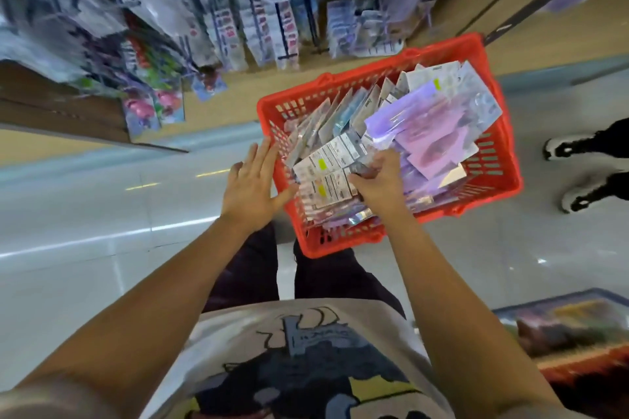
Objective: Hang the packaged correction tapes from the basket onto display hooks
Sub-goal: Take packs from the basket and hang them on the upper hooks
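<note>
On the glossy tiled floor of a stationery aisle, a red plastic basket (490, 160) with slotted lattice walls stands just in front of a person's knees, packed with flat, film-wrapped packaged correction tapes (343, 133). Most stand on edge in a loose row toward the far left of the basket, while lilac-backed ones (439, 133) lie fanned on top at the right, likely slid there from the crowded pile. The right hand (377, 177) curls its fingers around a small sheaf of packs (328, 167), printed white backs facing up, apparently drawing them out of the near end. The left hand (253, 184) hovers with fingers straight and spread at the basket's near-left rim, thumb toward the sheaf, seemingly ready to steady or take it; whether it touches the rim is unclear. Beyond the basket, blurred rows of carded goods dangle from display hooks (306, 20) on a wood-toned rack, where the tapes are bound. None of the gripped packs has reached a hook yet. At far right, another person's black-and-white sneakers (575, 173) stand on the tiles.
</note>
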A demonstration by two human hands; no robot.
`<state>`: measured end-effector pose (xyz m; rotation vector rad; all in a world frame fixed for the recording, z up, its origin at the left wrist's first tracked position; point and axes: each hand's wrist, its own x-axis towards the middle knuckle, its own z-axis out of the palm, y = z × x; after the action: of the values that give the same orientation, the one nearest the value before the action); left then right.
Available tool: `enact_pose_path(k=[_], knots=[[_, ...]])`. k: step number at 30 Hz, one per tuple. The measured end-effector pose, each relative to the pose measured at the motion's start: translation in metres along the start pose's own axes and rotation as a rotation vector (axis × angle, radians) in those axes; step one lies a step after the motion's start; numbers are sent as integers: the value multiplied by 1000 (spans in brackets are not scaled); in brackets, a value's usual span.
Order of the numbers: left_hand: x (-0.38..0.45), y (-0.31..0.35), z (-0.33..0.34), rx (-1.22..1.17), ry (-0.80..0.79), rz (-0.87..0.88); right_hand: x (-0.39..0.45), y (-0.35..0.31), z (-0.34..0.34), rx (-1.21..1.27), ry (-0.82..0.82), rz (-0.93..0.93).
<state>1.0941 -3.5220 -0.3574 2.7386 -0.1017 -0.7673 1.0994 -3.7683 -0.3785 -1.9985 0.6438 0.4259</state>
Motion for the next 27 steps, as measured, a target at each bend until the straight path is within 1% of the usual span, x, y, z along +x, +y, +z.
enact_pose_path(k=[1,2,4,5,6,13,16,17,20,23,27], knots=[[0,1,-1,1,0,-3,-2,3,-2,0,3,20],[0,2,-2,7,-3,-6,-4,4,-4,7,-39,56],[0,4,-3,27,-8,-8,-6,9,-6,-68,-182,127],[0,5,-4,33,-8,-6,-8,8,-8,-93,-235,159],[0,5,-4,34,-10,-3,-8,9,-9,-86,-255,175],[2,10,-15,42,-46,42,-20,5,-26,-21,-211,58],[3,26,-22,-51,4,178,-24,-1,-42,-6,-227,-21],[4,33,-23,-87,-2,224,-26,-7,-48,-18,-240,-58],[11,54,-25,-163,-78,314,-31,-23,-62,-68,-267,-155],[19,70,-22,-232,-107,397,-37,-38,-78,-98,-284,-193],[20,88,-29,-342,-185,382,-43,-59,-103,-37,-286,-234]])
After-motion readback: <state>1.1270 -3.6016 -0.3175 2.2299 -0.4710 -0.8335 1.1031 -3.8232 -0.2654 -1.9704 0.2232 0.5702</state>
